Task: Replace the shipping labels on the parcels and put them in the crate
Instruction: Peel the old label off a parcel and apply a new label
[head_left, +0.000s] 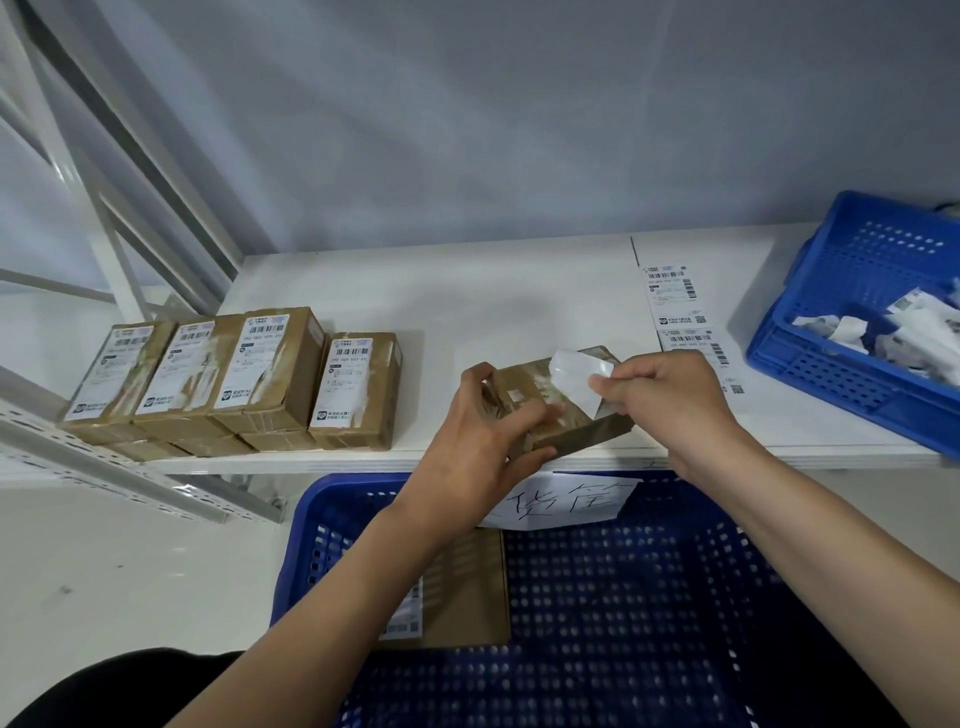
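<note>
Nearest to me, the big blue crate (675, 597) sits below the counter edge with one finished parcel (462, 587) flat in its left part, partly hidden under my left forearm. Just above it, at the front edge of the counter (467, 312), lies the parcel I'm working on (530, 395). My left hand (483, 421) curls over its near left end and pins it down. My right hand (660, 389) pinches the old label (576, 384) between thumb and fingers at its right edge. The label stands curled up off the top face, its lower end seemingly still stuck near the box's middle.

I judge the box light and stiff, a taped carton that would slide on the smooth counter unless held, so bracing the end is the right place. The label is thin and likely to tear; a low pinch near the peel line should serve better than tugging the free corner.

Beyond my right hand lie fresh labels (675, 296) flat on the counter. Farther left stands the row of waiting parcels (234, 374), and at far right a smaller blue basket (831, 374) holds crumpled label scraps (904, 332).
</note>
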